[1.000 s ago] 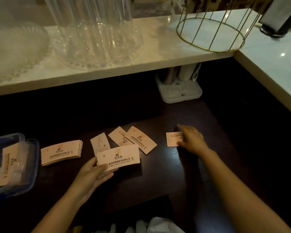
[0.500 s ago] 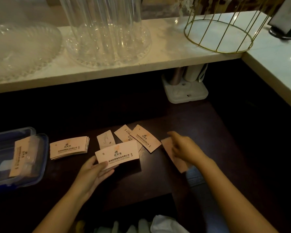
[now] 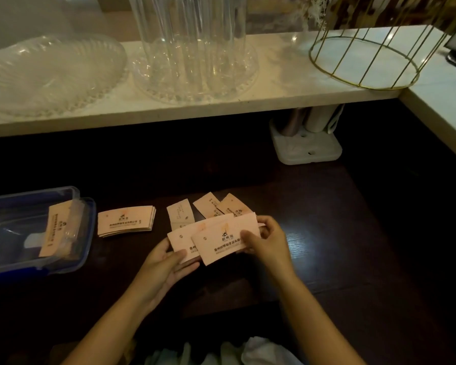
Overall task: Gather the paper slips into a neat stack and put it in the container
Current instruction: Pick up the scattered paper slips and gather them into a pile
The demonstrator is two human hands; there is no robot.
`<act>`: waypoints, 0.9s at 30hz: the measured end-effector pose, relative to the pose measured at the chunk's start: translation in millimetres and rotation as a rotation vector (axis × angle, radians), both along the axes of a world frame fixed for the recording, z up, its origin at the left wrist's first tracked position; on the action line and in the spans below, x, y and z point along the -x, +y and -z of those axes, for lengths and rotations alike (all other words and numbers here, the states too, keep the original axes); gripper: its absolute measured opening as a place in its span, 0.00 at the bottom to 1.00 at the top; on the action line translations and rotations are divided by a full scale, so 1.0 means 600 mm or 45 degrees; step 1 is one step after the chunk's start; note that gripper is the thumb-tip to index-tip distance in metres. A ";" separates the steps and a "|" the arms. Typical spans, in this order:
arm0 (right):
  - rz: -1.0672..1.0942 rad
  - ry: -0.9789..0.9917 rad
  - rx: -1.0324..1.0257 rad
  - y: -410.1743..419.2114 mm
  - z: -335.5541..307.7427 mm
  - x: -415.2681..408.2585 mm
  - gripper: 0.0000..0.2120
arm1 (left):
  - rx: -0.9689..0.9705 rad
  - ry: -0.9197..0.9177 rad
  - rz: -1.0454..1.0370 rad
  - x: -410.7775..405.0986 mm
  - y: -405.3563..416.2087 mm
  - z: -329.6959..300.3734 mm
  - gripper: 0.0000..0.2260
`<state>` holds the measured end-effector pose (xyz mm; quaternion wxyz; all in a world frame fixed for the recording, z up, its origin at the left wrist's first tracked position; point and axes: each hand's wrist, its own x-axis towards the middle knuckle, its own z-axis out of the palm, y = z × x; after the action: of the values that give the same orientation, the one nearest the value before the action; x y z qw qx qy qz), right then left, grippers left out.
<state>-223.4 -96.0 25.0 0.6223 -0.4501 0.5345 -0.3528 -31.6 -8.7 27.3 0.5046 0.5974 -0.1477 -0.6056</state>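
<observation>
Pale pink printed paper slips lie on a dark wooden table. My left hand (image 3: 166,262) holds a slip (image 3: 182,239) from below. My right hand (image 3: 266,242) lays a second slip (image 3: 221,241) over it, overlapping and askew. Behind them three loose slips (image 3: 181,212) rest on the table, partly covered. A small squared stack of slips (image 3: 125,221) sits to the left. The clear plastic container with a blue rim (image 3: 87,222) stands at the far left, with a bundle of slips (image 3: 57,227) leaning inside it.
A marble shelf (image 3: 274,101) overhangs the back of the table, carrying clear glass dishes (image 3: 192,48) and a gold wire basket (image 3: 366,56). A white holder (image 3: 307,146) stands under the shelf at right. White cloth (image 3: 261,351) lies at the near edge.
My right hand picked up the slip from the right side of the table and carried it left onto the slip in my left hand. The camera view shifted slightly.
</observation>
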 end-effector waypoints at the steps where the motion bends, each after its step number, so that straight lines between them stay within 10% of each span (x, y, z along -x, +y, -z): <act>1: 0.008 0.067 0.025 0.005 0.004 -0.008 0.13 | 0.013 -0.013 0.015 -0.001 0.002 -0.001 0.15; 14: -0.224 -0.023 -0.198 0.036 0.045 -0.062 0.11 | -0.006 -0.084 -0.084 -0.014 0.026 0.014 0.08; 22: -0.302 1.351 0.385 -0.074 0.092 -0.013 0.38 | -0.101 0.018 -0.385 -0.060 0.061 0.023 0.09; 27: -0.364 1.471 0.503 -0.080 0.109 -0.021 0.31 | -0.096 0.088 -0.460 -0.065 0.065 0.021 0.09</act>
<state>-210.6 -144.2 -40.5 0.1790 -0.7416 0.6440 -0.0579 7.5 30.2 14.9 0.5871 0.6116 0.0024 -0.5304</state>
